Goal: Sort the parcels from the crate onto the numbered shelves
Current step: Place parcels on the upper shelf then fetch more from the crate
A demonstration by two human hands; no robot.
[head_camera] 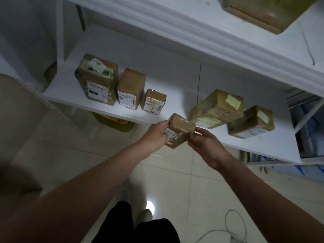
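Note:
A small brown taped parcel (pixel 181 128) with a white label is held between both hands at the front edge of the white shelf (pixel 175 81). My left hand (pixel 156 135) grips its left end, and my right hand (pixel 205 144) grips its right end. Three parcels stand in a row on the shelf's left part: a large one (pixel 98 79), a middle one (pixel 130 88) and a small one (pixel 154 102). Right of my hands lie two more parcels, one wrapped in tape (pixel 217 109) and one at the far right (pixel 250 122).
An upper shelf (pixel 192 27) overhangs, with a cardboard box (pixel 266 13) on it. Under the lower shelf sits a green and yellow object (pixel 115 122) on the tiled floor. A white cable (pixel 233 230) lies on the floor at the lower right. Blue items (pixel 308 130) sit right of the shelf.

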